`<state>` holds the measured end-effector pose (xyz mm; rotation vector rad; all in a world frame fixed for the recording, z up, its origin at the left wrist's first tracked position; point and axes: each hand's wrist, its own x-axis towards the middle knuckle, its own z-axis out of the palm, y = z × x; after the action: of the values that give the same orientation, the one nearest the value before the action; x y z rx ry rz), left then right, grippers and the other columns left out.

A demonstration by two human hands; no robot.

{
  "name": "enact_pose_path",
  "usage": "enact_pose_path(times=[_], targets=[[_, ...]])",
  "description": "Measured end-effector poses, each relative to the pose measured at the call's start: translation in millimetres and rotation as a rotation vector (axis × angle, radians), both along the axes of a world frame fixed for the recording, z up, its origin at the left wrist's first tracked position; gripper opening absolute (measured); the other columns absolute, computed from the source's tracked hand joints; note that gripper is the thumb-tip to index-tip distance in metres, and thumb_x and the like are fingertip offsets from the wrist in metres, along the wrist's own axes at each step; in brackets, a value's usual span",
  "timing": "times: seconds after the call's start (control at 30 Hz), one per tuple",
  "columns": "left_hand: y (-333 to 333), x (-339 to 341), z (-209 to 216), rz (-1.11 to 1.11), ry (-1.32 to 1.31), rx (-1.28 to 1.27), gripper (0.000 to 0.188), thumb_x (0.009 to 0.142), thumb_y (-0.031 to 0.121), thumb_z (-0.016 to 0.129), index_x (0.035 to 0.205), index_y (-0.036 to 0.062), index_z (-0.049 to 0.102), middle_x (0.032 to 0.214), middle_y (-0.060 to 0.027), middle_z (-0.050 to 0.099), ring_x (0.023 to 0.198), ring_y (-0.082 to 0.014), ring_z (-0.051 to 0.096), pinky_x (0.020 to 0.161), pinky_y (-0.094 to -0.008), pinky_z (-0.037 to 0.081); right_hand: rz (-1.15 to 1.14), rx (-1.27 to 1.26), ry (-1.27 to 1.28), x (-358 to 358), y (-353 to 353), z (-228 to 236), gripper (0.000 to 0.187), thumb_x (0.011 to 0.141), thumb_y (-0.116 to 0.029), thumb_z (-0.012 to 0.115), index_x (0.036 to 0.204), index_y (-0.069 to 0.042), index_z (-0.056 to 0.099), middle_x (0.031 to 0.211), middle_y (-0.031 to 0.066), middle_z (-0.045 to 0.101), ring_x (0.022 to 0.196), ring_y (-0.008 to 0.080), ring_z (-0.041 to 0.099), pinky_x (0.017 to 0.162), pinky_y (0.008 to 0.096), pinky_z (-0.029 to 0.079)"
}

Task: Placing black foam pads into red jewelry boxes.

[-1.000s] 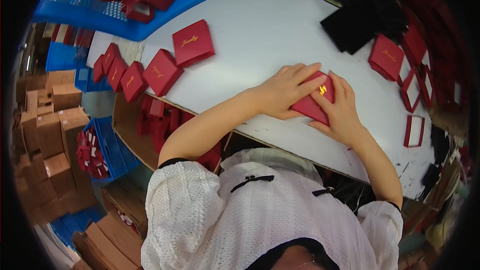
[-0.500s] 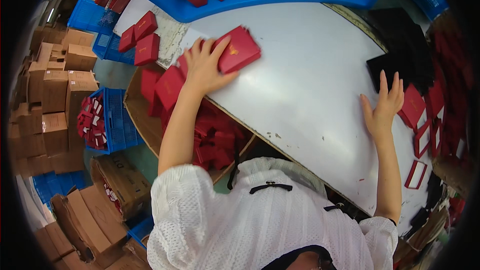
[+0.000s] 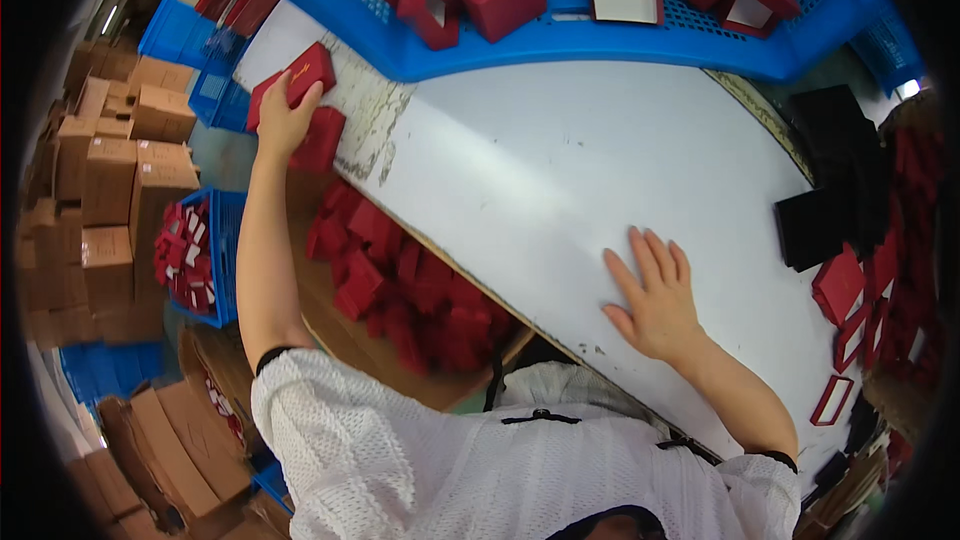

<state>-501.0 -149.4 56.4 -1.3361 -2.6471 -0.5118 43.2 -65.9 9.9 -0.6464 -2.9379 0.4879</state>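
Note:
My left hand [image 3: 285,118] reaches to the far left end of the white tabletop [image 3: 540,160]. Its fingers and thumb close over a red box [image 3: 314,70] with gold marking on its lid, and part of the box is hidden under the hand. Just below the wrist sits another red box [image 3: 322,138], close to the table's edge. My right hand [image 3: 657,306] rests on the middle of the tabletop, fingers spread, holding nothing.
Below the table edge on the left, a cardboard carton [image 3: 335,325] holds many red boxes [image 3: 410,285]. A blue crate [image 3: 470,58] of red boxes lies across the back. Black boxes [image 3: 808,225] and open red trays [image 3: 832,400] are at the right; stacked cartons [image 3: 110,180] stand far left.
My left hand no longer holds the red box it carried over the table; it has moved left onto the boxes at the table's end. My right hand has come inward from the right side.

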Motion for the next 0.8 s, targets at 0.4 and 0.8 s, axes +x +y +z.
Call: enact_pose_path(times=[0.4,0.8], targets=[[377.6,44.2,-195.3,-0.402,-0.643,-0.099,0.039,0.085,0.035,0.060,0.109,0.0047,0.060,0.111,-0.0190,0.059,0.097,-0.0263,0.057,0.085,-0.0398,0.046,-0.032,-0.029,0.249,-4.6,11.0,-32.1,0.058,0.086,-0.040,0.052,0.133,-0.008,0.040,0.142,0.0234,0.028,0.132,0.0353,0.028,0.104,0.0533,0.021],[305.0,91.8,-106.7,-0.516,-0.533,0.467,0.052,0.085,0.022,0.063,0.124,-0.0013,0.040,0.121,-0.0204,0.052,0.107,-0.0290,0.052,0.093,-0.0426,0.043,-0.006,0.117,0.301,8.2,4.2,-28.7,0.056,0.086,-0.043,0.052,0.127,-0.005,0.043,0.137,0.0254,0.033,0.128,0.0365,0.033,0.103,0.0531,0.023]])
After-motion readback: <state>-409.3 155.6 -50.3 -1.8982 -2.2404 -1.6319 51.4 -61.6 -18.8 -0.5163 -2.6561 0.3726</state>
